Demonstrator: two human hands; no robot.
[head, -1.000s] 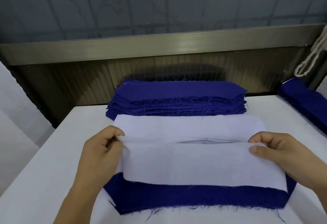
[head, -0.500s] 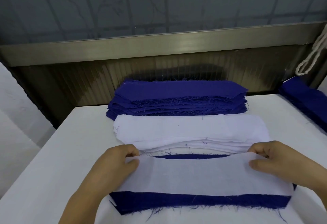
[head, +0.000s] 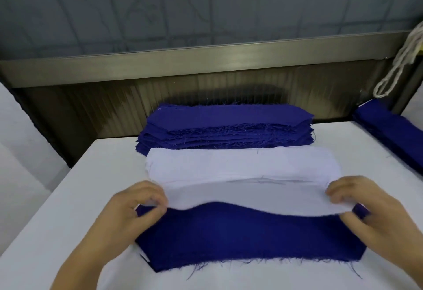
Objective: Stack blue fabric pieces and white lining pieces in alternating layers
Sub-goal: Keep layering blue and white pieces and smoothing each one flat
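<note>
White worktable (head: 57, 198) before a ribbed metal wall panel (head: 206, 97) carries the work. Your left hand (head: 135, 211) and right hand (head: 366, 207) each pinch one end of a single white lining piece (head: 251, 200); both hands are motion-blurred, so exact finger placement on the cloth cannot be read, and both forearms run out of view at the bottom. The lining piece spans from grip to grip, its long axis running left to right, its near edge sagging in a wave between your hands. Beneath it lies a blue fabric piece (head: 251, 239), long axis likewise left to right, frayed near edge toward you; its far portion is covered by the lining, and whatever lies under it is hidden save for a white sliver at its left corner. Just beyond your hands sits the white lining stack (head: 240, 163), its near edge partly hidden by the held piece. Behind that, touching or nearly so, rises the blue fabric stack (head: 229, 127). At far right, another blue pile (head: 393, 134) is cut off by the frame edge, below a hanging loop of white cord (head: 396, 67).
</note>
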